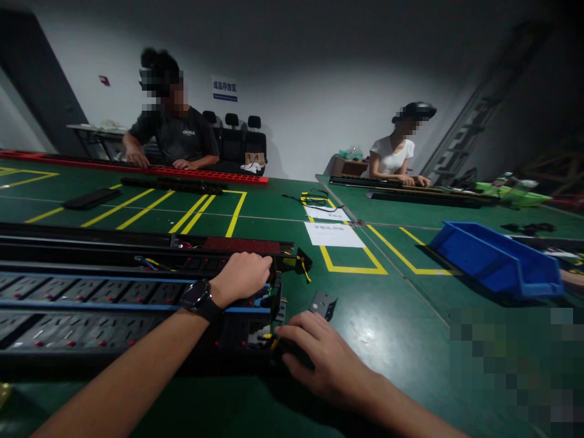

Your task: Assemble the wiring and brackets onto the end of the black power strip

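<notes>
Left forearm (132, 374) crosses closest, over socket strips (104, 291) lying on the green bench (387, 340). Left hand (245, 277) half-curled over their end, grip unclear. Right hand (319, 350) partly curled at the near strip's (109, 328) open end, by a yellow wire (274, 342); can't tell if it's pinching anything. Risk: careless pressing there could pinch or tug that wire loose. Blue bin (497, 258) off right; contents unreadable.

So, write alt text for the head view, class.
A left hand and right hand are at the ends of long black socket strips on a green table. Beyond are a dark-shirted person and a white-shirted person.
</notes>
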`<control>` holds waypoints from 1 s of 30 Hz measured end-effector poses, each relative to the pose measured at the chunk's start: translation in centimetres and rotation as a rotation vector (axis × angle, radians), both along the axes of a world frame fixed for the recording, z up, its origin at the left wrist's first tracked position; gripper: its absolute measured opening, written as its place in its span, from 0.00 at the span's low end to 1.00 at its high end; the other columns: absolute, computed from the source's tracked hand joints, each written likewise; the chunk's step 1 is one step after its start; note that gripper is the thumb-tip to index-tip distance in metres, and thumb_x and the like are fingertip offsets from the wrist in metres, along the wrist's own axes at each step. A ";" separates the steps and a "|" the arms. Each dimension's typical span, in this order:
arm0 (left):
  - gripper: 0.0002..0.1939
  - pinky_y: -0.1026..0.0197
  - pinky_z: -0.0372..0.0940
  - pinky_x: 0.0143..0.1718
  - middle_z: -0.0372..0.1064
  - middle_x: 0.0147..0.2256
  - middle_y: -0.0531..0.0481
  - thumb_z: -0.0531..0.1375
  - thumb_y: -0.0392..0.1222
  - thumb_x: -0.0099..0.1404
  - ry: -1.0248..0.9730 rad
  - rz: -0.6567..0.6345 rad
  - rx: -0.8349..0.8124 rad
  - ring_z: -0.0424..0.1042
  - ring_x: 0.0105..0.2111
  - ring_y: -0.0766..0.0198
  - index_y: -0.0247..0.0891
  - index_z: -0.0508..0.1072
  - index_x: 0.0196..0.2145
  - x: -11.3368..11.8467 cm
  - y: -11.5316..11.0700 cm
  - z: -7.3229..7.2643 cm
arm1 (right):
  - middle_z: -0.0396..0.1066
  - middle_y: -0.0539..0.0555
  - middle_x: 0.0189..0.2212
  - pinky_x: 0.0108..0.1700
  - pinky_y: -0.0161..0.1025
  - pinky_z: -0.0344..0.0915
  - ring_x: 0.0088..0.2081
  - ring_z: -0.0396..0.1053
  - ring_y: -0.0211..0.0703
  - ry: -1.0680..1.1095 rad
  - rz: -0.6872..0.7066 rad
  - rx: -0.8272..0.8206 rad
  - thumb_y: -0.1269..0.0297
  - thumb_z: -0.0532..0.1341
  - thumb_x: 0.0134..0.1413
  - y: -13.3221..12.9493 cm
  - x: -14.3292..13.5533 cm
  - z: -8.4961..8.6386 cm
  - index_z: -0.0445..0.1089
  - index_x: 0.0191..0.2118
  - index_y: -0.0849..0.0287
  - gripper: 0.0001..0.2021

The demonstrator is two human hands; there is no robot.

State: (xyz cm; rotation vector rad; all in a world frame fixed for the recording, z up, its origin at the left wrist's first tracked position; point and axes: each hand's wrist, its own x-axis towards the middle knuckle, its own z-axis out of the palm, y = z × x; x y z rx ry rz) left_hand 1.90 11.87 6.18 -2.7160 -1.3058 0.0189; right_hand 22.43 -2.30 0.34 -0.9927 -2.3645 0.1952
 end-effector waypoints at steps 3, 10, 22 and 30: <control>0.15 0.48 0.73 0.40 0.82 0.43 0.36 0.50 0.37 0.77 0.010 0.001 -0.004 0.83 0.42 0.43 0.36 0.77 0.46 0.1 -0.1 0.2 | 0.76 0.56 0.42 0.44 0.44 0.69 0.40 0.71 0.48 0.045 -0.009 0.039 0.75 0.60 0.65 0.1 -0.4 -0.5 0.70 0.54 0.56 0.15; 0.15 0.51 0.72 0.40 0.82 0.42 0.36 0.49 0.37 0.77 0.011 0.003 -0.001 0.83 0.40 0.46 0.36 0.77 0.46 0.0 -0.1 0.3 | 0.76 0.55 0.39 0.40 0.41 0.70 0.39 0.73 0.46 0.131 0.004 -0.005 0.72 0.58 0.70 0.5 -0.2 -1.2 0.72 0.53 0.55 0.11; 0.16 0.51 0.72 0.42 0.82 0.42 0.35 0.49 0.37 0.76 0.011 0.004 -0.004 0.83 0.40 0.47 0.36 0.77 0.47 0.0 -0.1 0.3 | 0.78 0.58 0.46 0.47 0.48 0.69 0.45 0.71 0.50 -0.010 -0.011 0.103 0.65 0.60 0.73 0.8 -0.4 -0.7 0.75 0.52 0.54 0.08; 0.15 0.50 0.72 0.40 0.82 0.41 0.35 0.50 0.37 0.76 0.008 0.000 0.004 0.83 0.40 0.44 0.35 0.77 0.46 0.0 -0.1 0.3 | 0.78 0.57 0.56 0.58 0.52 0.65 0.55 0.71 0.51 -0.016 0.092 -0.155 0.57 0.58 0.75 0.2 -0.9 1.3 0.71 0.63 0.51 0.17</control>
